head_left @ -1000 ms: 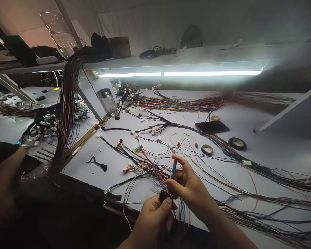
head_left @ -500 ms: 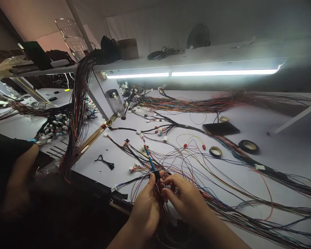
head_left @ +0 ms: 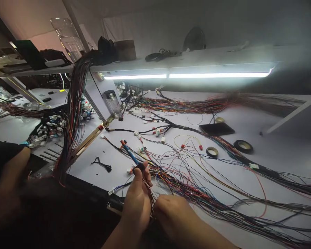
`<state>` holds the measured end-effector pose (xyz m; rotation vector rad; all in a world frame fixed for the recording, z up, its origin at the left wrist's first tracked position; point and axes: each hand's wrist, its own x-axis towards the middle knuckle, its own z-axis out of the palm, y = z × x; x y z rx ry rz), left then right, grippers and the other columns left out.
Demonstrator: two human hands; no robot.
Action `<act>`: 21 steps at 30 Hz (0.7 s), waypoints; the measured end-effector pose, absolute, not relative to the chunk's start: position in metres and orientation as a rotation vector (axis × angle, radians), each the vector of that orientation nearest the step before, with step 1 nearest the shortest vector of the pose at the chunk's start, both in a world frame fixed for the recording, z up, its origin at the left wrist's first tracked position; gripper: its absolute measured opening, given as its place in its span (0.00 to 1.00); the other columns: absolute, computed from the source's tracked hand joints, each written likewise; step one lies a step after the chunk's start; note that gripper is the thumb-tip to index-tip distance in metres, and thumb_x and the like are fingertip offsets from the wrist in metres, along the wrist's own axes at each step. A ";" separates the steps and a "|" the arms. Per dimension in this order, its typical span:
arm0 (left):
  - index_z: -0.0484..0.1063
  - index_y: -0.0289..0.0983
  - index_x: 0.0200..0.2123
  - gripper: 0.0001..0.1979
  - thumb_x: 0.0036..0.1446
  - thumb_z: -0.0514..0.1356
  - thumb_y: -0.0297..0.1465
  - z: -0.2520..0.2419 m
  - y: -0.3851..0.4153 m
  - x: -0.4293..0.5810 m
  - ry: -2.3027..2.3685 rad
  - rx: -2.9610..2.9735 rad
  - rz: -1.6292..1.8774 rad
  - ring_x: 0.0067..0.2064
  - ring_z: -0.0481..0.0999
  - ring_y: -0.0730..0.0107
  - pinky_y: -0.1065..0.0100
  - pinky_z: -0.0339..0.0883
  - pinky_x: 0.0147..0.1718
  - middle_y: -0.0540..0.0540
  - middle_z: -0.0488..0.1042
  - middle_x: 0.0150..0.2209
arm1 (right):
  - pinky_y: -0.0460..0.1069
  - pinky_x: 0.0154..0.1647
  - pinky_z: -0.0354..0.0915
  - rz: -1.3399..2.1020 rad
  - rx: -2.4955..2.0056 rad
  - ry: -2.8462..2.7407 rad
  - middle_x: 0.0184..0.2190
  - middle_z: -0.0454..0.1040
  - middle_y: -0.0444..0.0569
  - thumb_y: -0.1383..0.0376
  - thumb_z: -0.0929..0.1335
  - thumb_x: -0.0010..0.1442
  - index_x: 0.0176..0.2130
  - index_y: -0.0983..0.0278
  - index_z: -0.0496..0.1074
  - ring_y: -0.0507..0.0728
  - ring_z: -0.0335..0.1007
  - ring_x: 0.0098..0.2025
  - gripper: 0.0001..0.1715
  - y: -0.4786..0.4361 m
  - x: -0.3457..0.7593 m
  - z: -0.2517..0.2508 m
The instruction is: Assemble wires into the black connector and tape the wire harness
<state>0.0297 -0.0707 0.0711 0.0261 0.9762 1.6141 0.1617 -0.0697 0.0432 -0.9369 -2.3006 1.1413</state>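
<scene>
My left hand [head_left: 138, 199] is closed around a bunch of thin wires and the black-wrapped base of a blue stick-like piece [head_left: 131, 154] with an orange tip. That piece points up and to the left, away from me. Lower and to the right, my right hand [head_left: 169, 211] has its fingers curled together on the same wires [head_left: 150, 193], which run between the two hands. Its fingertips are mostly hidden. Just beyond the hands spreads a wire harness [head_left: 186, 186] of many colours, and a white connector [head_left: 111, 191] lies to the left.
Tape rolls [head_left: 243, 146] and a dark phone-like slab [head_left: 217, 128] lie at right. A glass bottle [head_left: 113, 103] stands under the lit shelf [head_left: 197, 57]. Wires hang [head_left: 76, 93] over a wooden strip [head_left: 90, 141] at left. Another person's arm [head_left: 12, 173] shows at far left.
The blue piece has tilted left, and my left hand has shifted slightly left with it. My right hand has drawn down toward me, away from the black wrapping, along the wires.
</scene>
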 end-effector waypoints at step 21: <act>0.73 0.35 0.37 0.19 0.63 0.53 0.46 0.138 -0.041 -0.061 0.887 0.520 1.854 0.16 0.43 0.80 0.75 0.49 0.14 0.60 0.48 0.16 | 0.55 0.43 0.65 0.545 -1.247 -2.525 0.39 0.75 0.51 0.67 0.64 0.59 0.39 0.60 0.75 0.61 0.69 0.43 0.11 0.040 0.274 0.010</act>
